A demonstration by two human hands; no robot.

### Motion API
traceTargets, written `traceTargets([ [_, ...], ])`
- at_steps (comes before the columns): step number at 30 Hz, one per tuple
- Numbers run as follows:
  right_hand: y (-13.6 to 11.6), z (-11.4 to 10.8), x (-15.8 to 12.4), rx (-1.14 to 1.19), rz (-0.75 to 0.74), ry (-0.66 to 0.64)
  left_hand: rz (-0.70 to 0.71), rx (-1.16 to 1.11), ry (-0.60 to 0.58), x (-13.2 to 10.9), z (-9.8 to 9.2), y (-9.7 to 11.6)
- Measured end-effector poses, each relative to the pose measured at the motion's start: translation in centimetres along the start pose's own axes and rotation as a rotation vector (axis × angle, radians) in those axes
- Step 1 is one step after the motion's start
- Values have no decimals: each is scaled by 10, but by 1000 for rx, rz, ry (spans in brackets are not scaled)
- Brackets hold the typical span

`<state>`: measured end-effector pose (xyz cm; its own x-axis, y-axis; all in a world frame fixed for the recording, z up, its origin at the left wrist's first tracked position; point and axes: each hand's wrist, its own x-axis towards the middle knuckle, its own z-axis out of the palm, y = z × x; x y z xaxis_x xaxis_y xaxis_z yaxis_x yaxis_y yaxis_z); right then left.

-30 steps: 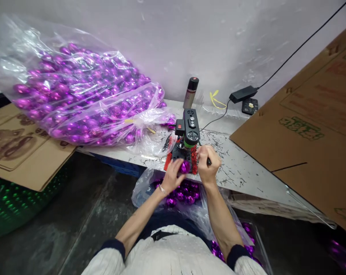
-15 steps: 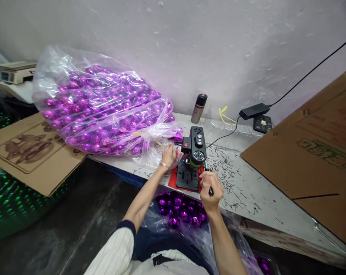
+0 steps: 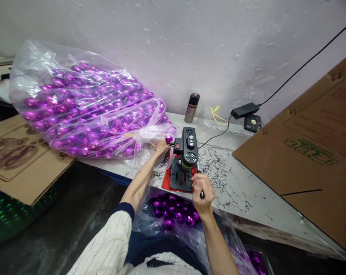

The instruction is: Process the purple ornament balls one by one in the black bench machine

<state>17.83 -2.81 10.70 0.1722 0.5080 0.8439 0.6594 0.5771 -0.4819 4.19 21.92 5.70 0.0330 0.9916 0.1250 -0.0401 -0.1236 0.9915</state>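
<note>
In the head view my right hand (image 3: 203, 193) is wrapped around the black-tipped lever handle (image 3: 202, 194) of a small black bench machine (image 3: 189, 147). The machine stands on a slotted black base plate (image 3: 181, 176) over a red sheet (image 3: 166, 180). My left hand (image 3: 162, 145) reaches past the machine's left side, beside the gathered neck of a clear plastic bag. Close to its fingertips is a shiny purple ball (image 3: 169, 139); whether they grip it is hidden. More faceted purple balls (image 3: 178, 217) lie in an open plastic bag below the table edge.
A big tied bag of purple balls (image 3: 89, 110) fills the left. Behind the machine are a spray can (image 3: 192, 108), yellow tie (image 3: 217, 115), power adapter (image 3: 245, 110) and phone (image 3: 252, 123). Dark clippings (image 3: 218, 172) litter the table. A carton (image 3: 307, 152) stands right.
My left hand has moved farther forward, toward the purple ball by the bag's neck. My right hand stays on the lever. The whole view has shifted slightly.
</note>
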Motion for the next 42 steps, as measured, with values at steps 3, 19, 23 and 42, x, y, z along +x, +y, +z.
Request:
traceTargets([
  [3, 0, 0, 0, 6, -4, 4, -222, -72, 82, -21, -24, 5],
  [19, 1, 1, -1, 6, 21, 14, -542, -529, -197, -163, -51, 6],
  [23, 0, 1, 1, -1, 10, 12, -492, -593, -150, -167, -44, 12],
  [42, -10, -7, 38, -34, 55, -18, -204, -29, -153, -170, -10, -25],
])
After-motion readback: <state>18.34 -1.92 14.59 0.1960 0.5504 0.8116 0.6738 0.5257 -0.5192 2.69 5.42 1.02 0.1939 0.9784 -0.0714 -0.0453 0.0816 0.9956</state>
